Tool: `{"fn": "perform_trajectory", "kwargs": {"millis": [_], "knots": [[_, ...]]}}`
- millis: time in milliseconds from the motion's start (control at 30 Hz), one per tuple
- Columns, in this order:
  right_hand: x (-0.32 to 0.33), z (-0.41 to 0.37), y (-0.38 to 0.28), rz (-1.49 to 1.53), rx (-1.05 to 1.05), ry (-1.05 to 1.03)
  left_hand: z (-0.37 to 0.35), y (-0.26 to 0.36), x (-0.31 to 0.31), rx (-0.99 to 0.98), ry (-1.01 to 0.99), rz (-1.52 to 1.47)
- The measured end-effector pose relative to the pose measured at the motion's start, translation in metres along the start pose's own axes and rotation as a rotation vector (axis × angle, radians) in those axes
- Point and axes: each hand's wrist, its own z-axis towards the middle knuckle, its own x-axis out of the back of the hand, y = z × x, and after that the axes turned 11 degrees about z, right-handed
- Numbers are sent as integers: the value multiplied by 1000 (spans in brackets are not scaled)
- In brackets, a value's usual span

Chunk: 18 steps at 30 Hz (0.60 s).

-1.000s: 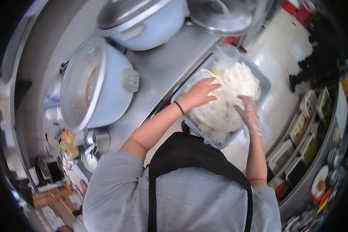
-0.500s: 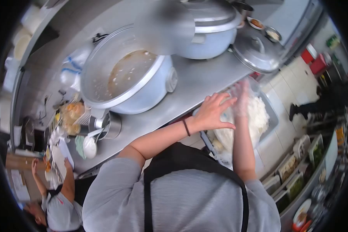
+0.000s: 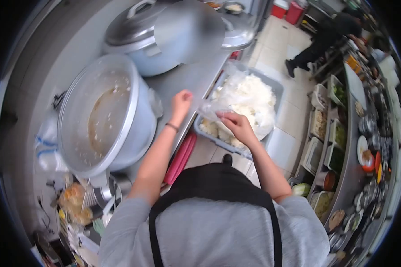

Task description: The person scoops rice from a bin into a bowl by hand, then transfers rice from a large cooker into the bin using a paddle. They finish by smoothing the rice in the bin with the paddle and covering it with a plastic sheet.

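My right hand (image 3: pixel 236 124) pinches a thin, clear plastic glove (image 3: pixel 208 109), which trails to the left from the fingertips. My left hand (image 3: pixel 182 103) is raised over the counter edge with its fingers curled in; motion blur hides whether it has hold of the plastic. Below and beyond my right hand, a grey plastic tub (image 3: pixel 278 89) holds a large heap of white rice (image 3: pixel 256 95). Clear plastic sheeting lies over part of the rice.
On the steel counter (image 3: pixel 176 86) stand a big pot (image 3: pixel 140 133) with brownish liquid inside and a lidded pot (image 3: pixel 140 58). A pink-red object (image 3: pixel 182 158) is below the counter edge. Food containers (image 3: pixel 318 122) line the right side. A person in dark clothes (image 3: pixel 323 42) stands far back.
The view has swung right. My right hand, covered in clear plastic before, is now bare and pinches it. My left hand has gone from spread to curled, away from the right.
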Motion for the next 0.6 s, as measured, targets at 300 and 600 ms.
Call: {"fn": "perform_trajectory", "kwargs": {"millis": [300, 600], "knots": [[31, -17, 26, 233, -72, 142, -67, 115, -2, 425, -903, -960], [55, -54, 18, -461, 351, 226, -80, 111, -73, 586, -623, -891]]}}
